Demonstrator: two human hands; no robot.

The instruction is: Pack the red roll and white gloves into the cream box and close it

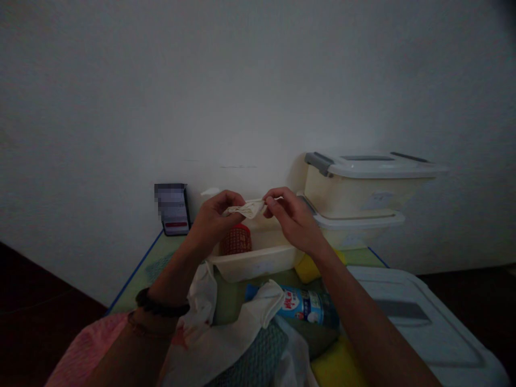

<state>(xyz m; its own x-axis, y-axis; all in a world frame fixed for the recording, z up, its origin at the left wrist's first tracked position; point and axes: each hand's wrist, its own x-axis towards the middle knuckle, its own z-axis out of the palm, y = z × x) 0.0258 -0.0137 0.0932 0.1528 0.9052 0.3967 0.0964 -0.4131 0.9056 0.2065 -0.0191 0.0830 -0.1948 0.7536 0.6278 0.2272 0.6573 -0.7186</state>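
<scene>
Above a cream open bin (pixel 262 263), my left hand (pixel 215 217) pinches a small bunched strip of cream cloth (pixel 250 208) between thumb and fingers. At the strip's right end, my right hand (pixel 292 217) grips it with thumb and fingertips. Inside the bin, below my left hand, stands a red patterned container (pixel 236 240) with a red rim. A white printed cloth (pixel 226 336) is draped in front, between my forearms. Whether the strip joins this cloth, I cannot tell. Near my right forearm a blue-labelled bottle (pixel 304 305) lies on its side.
Two lidded storage boxes (pixel 355 193) are stacked at the back right. A large pale lid (pixel 407 312) lies at the right. A phone (pixel 175 209) leans against the wall at the left. Yellow items (pixel 308 269), a teal textured cloth (pixel 253 355) and pink fabric (pixel 97 349) lie around.
</scene>
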